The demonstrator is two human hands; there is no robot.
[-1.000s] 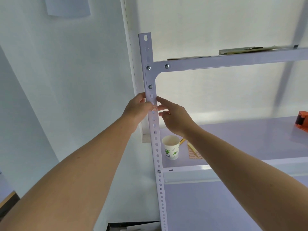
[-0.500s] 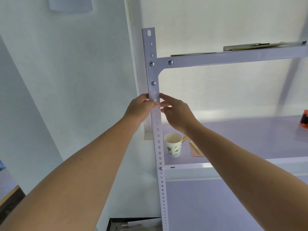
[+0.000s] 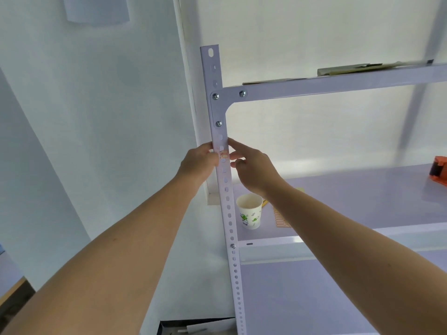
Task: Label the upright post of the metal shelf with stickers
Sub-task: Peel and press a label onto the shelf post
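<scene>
The metal shelf (image 3: pixel 338 83) stands against the white wall, its perforated upright post (image 3: pixel 226 189) rising on the left. My left hand (image 3: pixel 199 163) grips the post's left edge, fingers curled together against it. My right hand (image 3: pixel 251 170) meets it from the right, fingers (image 3: pixel 235 147) pinched at the post's edge. Between them a small red-printed sticker (image 3: pixel 224 154) lies on the post's face. A paper cup (image 3: pixel 250 213) sits on the lower shelf board beside the post, an orange tape dispenser (image 3: pixel 440 169) far right.
</scene>
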